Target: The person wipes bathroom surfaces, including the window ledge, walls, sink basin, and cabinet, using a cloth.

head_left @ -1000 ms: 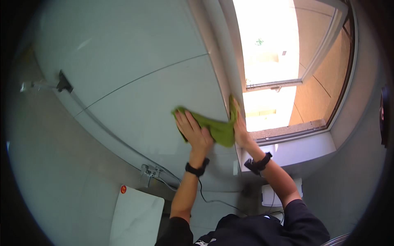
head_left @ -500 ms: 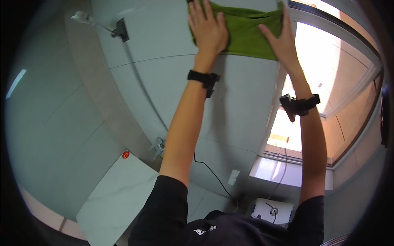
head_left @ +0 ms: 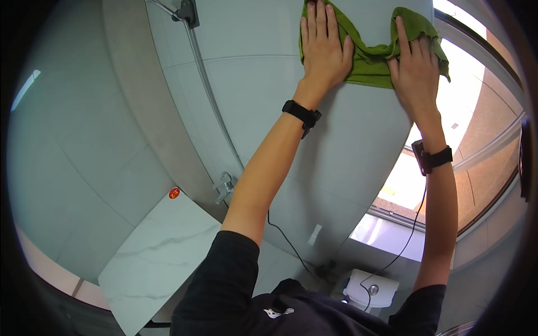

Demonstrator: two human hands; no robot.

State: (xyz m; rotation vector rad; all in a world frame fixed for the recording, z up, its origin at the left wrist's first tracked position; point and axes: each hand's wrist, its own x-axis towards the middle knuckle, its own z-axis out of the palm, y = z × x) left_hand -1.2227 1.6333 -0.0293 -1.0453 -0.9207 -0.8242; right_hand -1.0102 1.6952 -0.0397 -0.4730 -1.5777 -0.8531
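A green cloth (head_left: 367, 70) lies bunched against the pale tiled wall (head_left: 347, 140) at the top of the view. My left hand (head_left: 325, 53) presses flat on the cloth's left part, its fingers stretched upward and the thumb apart. On the cloth's right part, beside the window edge, rests my right hand (head_left: 416, 73), fingers extended and slightly spread. Between the hands the cloth sags in folds, and a loose corner hangs past my right fingers. Both wrists wear black bands with small devices.
An open window (head_left: 476, 95) with a sill (head_left: 386, 238) is on the right. A shower rail (head_left: 207, 84) and mixer tap (head_left: 225, 187) are on the wall at left. Below are a marble-patterned panel (head_left: 157, 252), a white toilet tank (head_left: 370, 288) and black cables (head_left: 288, 241).
Since a second ago both hands and the cloth have moved up the wall. In the last half second my right hand has shifted onto the cloth, which is now more bunched.
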